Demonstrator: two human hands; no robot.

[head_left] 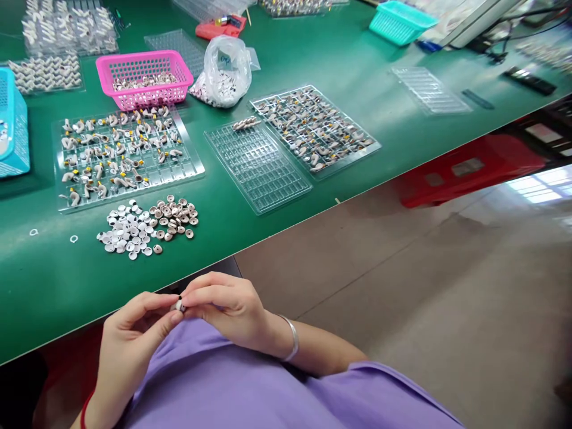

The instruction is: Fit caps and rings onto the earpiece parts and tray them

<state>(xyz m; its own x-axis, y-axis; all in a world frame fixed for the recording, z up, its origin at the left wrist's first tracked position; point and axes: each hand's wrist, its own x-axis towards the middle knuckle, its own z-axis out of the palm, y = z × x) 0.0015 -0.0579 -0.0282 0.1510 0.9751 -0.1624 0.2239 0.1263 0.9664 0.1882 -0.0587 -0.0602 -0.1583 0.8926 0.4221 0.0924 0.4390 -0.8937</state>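
Observation:
Over my lap, just off the table's near edge, my left hand (138,328) and my right hand (226,307) meet fingertip to fingertip. Between them they pinch a small whitish rounded part with a dark spot (179,305), mostly covered by the fingers. Beyond my hands on the green table lie a heap of white round caps (127,231) and, touching it, a heap of brownish cup-shaped pieces (179,214). Behind the heaps, a clear tray (190,161) bears rows of small curved grey parts with yellow bits.
A pink basket (145,62) of small pieces and a plastic bag (230,71) stand farther back. Two more clear trays (263,170) (375,146) lie centre right. A blue basket (20,131) is at the left edge, a turquoise basket (400,24) at the back. Red stools (473,170) sit below the table.

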